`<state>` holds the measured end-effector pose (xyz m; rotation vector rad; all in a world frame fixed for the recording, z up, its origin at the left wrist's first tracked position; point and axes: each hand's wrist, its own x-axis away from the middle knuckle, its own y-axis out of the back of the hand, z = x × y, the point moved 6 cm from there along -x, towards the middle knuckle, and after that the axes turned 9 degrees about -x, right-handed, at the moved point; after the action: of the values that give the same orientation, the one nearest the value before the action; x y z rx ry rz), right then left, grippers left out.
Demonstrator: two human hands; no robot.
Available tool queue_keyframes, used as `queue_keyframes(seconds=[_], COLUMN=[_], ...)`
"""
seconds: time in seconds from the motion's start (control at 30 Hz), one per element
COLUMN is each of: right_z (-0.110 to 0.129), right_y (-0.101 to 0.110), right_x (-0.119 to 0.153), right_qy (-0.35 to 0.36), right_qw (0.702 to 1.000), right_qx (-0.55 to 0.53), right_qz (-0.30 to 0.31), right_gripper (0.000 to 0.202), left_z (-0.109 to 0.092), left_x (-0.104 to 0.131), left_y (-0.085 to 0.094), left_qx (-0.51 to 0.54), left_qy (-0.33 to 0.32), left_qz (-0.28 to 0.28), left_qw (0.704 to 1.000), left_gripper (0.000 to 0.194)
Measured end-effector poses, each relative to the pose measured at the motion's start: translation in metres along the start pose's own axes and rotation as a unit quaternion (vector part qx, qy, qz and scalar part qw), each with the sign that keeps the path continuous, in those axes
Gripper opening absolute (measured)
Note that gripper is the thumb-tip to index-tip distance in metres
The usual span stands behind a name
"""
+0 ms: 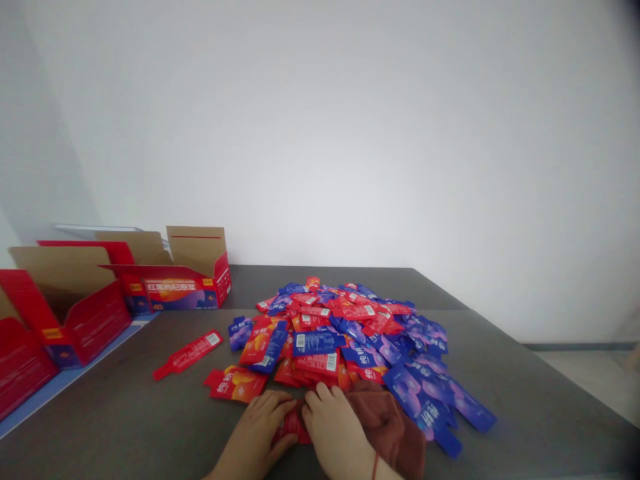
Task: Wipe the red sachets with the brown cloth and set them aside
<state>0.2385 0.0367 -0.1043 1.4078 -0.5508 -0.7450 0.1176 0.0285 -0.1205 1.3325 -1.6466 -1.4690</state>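
At the near edge of the table, my left hand [257,433] is closed on a red sachet [294,428], with its thumb and fingers at the sachet's left side. My right hand [333,423] is beside it, fingers curled over a brown cloth [383,420] where the cloth meets the sachet's top. The cloth lies bunched behind and to the right of that hand. Just beyond both hands is a large pile of red and blue sachets [315,341]. A red and orange sachet [237,385] lies flat to the left of the pile.
Open red cartons [177,293] stand along the left side, with another open carton [97,320] nearer. A single red sachet [189,355] lies between them and the pile. Blue sachets [425,400] spread right on the dark table [505,407]. A white wall stands behind.
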Motion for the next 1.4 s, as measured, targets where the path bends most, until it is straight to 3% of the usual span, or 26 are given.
queue_keyframes(seconds=[0.1,0.3,0.63,0.73,0.83,0.9,1.0,1.13,1.4], right_z=[-0.010,-0.050,-0.016,-0.034,-0.063,-0.082,-0.093,-0.085,-0.103], right_y=[-0.003,-0.020,-0.037,-0.048,-0.057,-0.059,-0.048,-0.025,0.002], right_x=[0.006,0.026,-0.022,-0.009,0.015,0.027,0.031,0.019,-0.005], right_qy=[0.024,-0.099,-0.014,0.015,0.034,0.001,-0.060,-0.094,-0.053], right_qw=[1.000,0.995,0.999,0.998,0.990,0.986,0.983,0.982,0.981], right_qx=[0.004,0.022,-0.022,-0.036,-0.021,-0.036,-0.087,-0.127,-0.145], right_qz=[-0.004,-0.019,-0.027,-0.057,-0.138,-0.162,-0.150,-0.107,-0.118], right_gripper=[0.022,0.032,0.031,0.039,0.044,0.047,0.050,0.037,0.024], left_z=[0.005,0.017,0.009,0.012,0.007,-0.001,-0.013,-0.019,-0.017], left_x=[0.001,0.004,-0.008,-0.011,-0.020,-0.030,-0.045,-0.056,-0.085], left_y=[-0.005,-0.017,-0.015,-0.017,-0.017,-0.018,-0.022,-0.023,-0.020], left_qx=[-0.013,-0.048,-0.033,-0.071,-0.122,-0.137,-0.116,-0.066,-0.072], left_qy=[-0.004,-0.037,-0.064,-0.098,-0.149,-0.183,-0.205,-0.189,-0.136], left_qz=[-0.004,-0.037,-0.007,-0.037,-0.086,-0.077,-0.019,0.034,0.035], left_qw=[1.000,0.997,0.997,0.992,0.978,0.970,0.972,0.979,0.988], left_gripper=[0.043,0.041,0.045,0.049,0.068,0.078,0.082,0.084,0.080])
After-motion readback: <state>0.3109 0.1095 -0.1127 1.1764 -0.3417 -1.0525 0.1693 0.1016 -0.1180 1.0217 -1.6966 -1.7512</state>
